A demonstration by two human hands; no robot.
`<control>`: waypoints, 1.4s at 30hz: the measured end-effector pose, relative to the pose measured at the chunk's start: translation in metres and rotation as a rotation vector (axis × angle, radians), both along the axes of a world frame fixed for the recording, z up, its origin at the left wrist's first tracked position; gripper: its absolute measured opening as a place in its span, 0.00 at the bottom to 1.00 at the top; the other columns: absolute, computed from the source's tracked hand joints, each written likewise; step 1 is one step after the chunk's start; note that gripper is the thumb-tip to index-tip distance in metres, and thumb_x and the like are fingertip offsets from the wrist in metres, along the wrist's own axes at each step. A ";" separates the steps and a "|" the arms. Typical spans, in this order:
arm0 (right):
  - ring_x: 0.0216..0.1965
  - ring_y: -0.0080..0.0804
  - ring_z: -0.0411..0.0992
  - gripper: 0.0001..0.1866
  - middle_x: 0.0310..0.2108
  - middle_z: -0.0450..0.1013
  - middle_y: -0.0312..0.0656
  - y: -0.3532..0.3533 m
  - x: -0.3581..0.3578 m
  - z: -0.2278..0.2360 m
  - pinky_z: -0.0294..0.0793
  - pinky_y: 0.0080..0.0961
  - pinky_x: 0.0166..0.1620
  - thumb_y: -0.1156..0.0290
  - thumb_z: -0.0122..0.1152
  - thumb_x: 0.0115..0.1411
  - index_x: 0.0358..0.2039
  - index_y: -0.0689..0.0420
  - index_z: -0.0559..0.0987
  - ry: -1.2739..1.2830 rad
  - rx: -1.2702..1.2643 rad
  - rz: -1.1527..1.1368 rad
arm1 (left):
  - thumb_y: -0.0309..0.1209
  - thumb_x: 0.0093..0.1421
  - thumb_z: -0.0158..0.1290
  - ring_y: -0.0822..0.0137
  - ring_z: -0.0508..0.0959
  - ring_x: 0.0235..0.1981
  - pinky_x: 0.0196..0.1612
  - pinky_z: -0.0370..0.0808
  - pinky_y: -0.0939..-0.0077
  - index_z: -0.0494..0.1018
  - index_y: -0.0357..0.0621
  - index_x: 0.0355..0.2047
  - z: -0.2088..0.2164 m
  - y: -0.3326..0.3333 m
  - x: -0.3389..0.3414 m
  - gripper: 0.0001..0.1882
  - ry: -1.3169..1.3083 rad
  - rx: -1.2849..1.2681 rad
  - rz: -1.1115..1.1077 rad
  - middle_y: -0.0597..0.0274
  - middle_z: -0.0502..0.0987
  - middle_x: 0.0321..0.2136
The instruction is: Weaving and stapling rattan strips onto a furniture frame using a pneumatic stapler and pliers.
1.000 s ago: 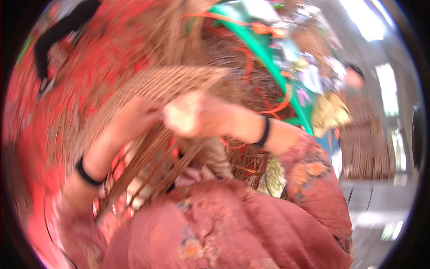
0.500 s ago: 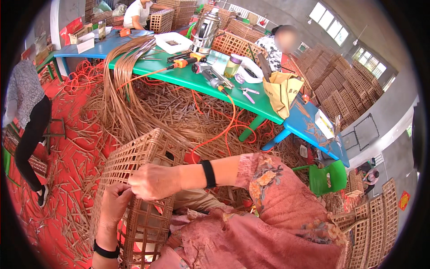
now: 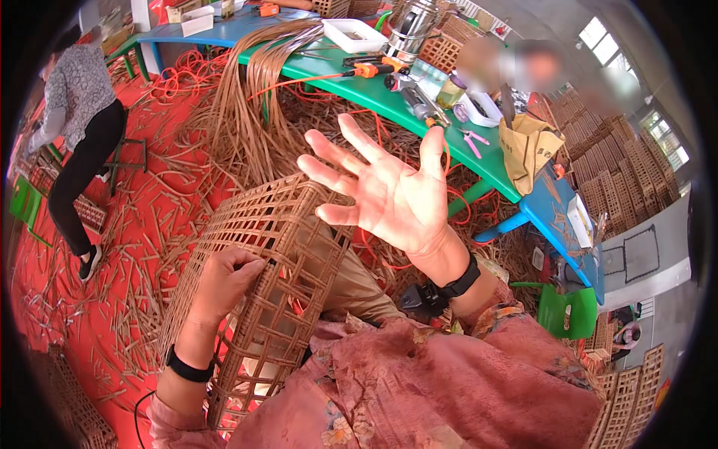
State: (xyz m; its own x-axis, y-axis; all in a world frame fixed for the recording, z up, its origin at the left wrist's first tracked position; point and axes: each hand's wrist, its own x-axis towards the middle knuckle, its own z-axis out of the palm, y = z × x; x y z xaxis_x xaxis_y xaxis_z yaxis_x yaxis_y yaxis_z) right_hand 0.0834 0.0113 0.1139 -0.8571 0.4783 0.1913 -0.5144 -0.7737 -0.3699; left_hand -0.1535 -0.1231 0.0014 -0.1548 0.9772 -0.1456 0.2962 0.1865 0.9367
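Observation:
A brown woven lattice basket [image 3: 278, 251] rests tilted across my lap. My left hand [image 3: 223, 283] is closed at its upper edge, thumb and fingers pinching the weave; whether a loose strip lies in the pinch is hidden. Raised beyond the basket's far right corner, my right hand [image 3: 393, 196] shows its palm, fingers spread, holding nothing. Black bands circle both wrists, and a small black device [image 3: 422, 301] sits by the right one.
A green table [image 3: 314, 71] ahead carries long brown strips [image 3: 262, 56], corded power tools [image 3: 411, 97], pink-handled pliers [image 3: 473, 142] and a tan bag [image 3: 529, 146]. Strip scraps cover the red floor. One person [image 3: 82, 135] is at left; a green chair [image 3: 572, 310] stands right.
My right hand has left the basket edge, moved up and right, and opened palm-out. My left hand stays at the edge. The view has shifted, and the person at left has turned and bent.

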 end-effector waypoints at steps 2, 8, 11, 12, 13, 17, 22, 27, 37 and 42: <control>0.69 0.51 0.44 0.50 0.69 0.45 0.51 0.004 0.000 -0.012 0.63 0.61 0.58 0.27 0.39 0.55 0.66 0.53 0.55 -0.009 0.015 -0.004 | 0.31 0.55 0.57 0.72 0.75 0.27 0.33 0.71 0.77 0.79 0.32 0.30 0.001 0.001 0.000 0.10 -0.004 0.016 -0.009 0.60 0.78 0.24; 0.20 0.19 0.63 0.16 0.24 0.71 0.35 0.025 0.024 -0.041 0.60 0.14 0.22 0.64 0.54 0.64 0.47 0.62 0.75 -0.738 0.337 -0.096 | 0.31 0.55 0.58 0.73 0.74 0.28 0.33 0.70 0.77 0.79 0.33 0.30 0.004 0.002 -0.002 0.11 -0.006 -0.038 -0.016 0.61 0.76 0.25; 0.16 0.14 0.56 0.11 0.19 0.63 0.28 0.072 0.045 -0.046 0.51 0.11 0.17 0.68 0.55 0.63 0.41 0.60 0.77 -0.785 0.440 -0.222 | 0.31 0.56 0.58 0.74 0.73 0.27 0.33 0.70 0.78 0.79 0.33 0.30 0.007 0.002 -0.002 0.10 -0.086 -0.067 -0.012 0.63 0.75 0.24; 0.16 0.12 0.58 0.11 0.20 0.65 0.29 0.096 0.053 -0.049 0.52 0.10 0.16 0.67 0.56 0.63 0.42 0.60 0.77 -0.873 0.588 -0.310 | 0.30 0.55 0.58 0.75 0.73 0.27 0.32 0.69 0.79 0.79 0.33 0.29 0.008 0.002 -0.001 0.10 -0.082 -0.057 -0.006 0.64 0.74 0.23; 0.17 0.11 0.60 0.13 0.22 0.69 0.30 0.125 0.062 -0.055 0.53 0.08 0.16 0.65 0.58 0.62 0.43 0.59 0.77 -0.941 0.684 -0.392 | 0.30 0.55 0.58 0.75 0.73 0.27 0.32 0.69 0.79 0.79 0.33 0.29 0.010 0.002 -0.001 0.10 -0.087 -0.078 0.010 0.64 0.74 0.23; 0.23 0.19 0.71 0.21 0.31 0.76 0.37 0.263 0.090 -0.101 0.64 0.17 0.21 0.63 0.63 0.57 0.49 0.60 0.75 -1.451 0.967 -0.810 | 0.28 0.55 0.59 0.75 0.71 0.26 0.29 0.67 0.78 0.79 0.35 0.29 0.013 0.006 -0.001 0.08 0.025 -0.072 -0.029 0.66 0.72 0.22; 0.49 0.49 0.72 0.35 0.41 0.76 0.53 0.396 0.130 -0.134 0.69 0.41 0.53 0.53 0.64 0.52 0.55 0.64 0.70 -1.981 1.619 -0.945 | 0.27 0.53 0.61 0.76 0.69 0.26 0.29 0.64 0.79 0.80 0.37 0.28 0.015 0.004 0.003 0.05 0.006 -0.117 0.015 0.68 0.70 0.21; 0.52 0.53 0.70 0.41 0.50 0.72 0.58 0.451 0.132 -0.137 0.67 0.43 0.54 0.45 0.66 0.47 0.53 0.62 0.69 -2.420 1.445 -0.524 | 0.26 0.52 0.61 0.75 0.69 0.25 0.29 0.64 0.79 0.80 0.38 0.28 0.019 0.006 0.003 0.04 -0.095 -0.223 0.092 0.67 0.71 0.21; 0.49 0.49 0.72 0.34 0.47 0.73 0.56 0.491 0.144 -0.162 0.71 0.38 0.49 0.62 0.60 0.47 0.55 0.63 0.67 -2.091 1.637 -0.423 | 0.24 0.50 0.61 0.73 0.72 0.26 0.30 0.67 0.78 0.81 0.39 0.28 0.026 0.002 0.008 0.04 0.018 -0.343 0.062 0.65 0.74 0.20; 0.35 0.30 0.75 0.34 0.36 0.77 0.44 0.496 0.155 -0.144 0.74 0.29 0.38 0.72 0.60 0.47 0.59 0.61 0.67 -1.830 1.588 -0.942 | 0.26 0.51 0.61 0.74 0.72 0.25 0.29 0.67 0.77 0.80 0.38 0.27 0.027 -0.016 -0.004 0.04 0.000 -0.136 0.049 0.64 0.74 0.21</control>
State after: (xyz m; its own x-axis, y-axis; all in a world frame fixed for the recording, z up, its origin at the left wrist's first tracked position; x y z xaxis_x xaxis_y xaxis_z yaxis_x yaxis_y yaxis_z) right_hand 0.2379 0.5073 -0.0304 -0.3003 0.9049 0.3015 0.8436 0.3995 -0.3589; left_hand -0.1579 -0.1386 0.0285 -0.2021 0.9396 -0.2762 0.2833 0.3261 0.9019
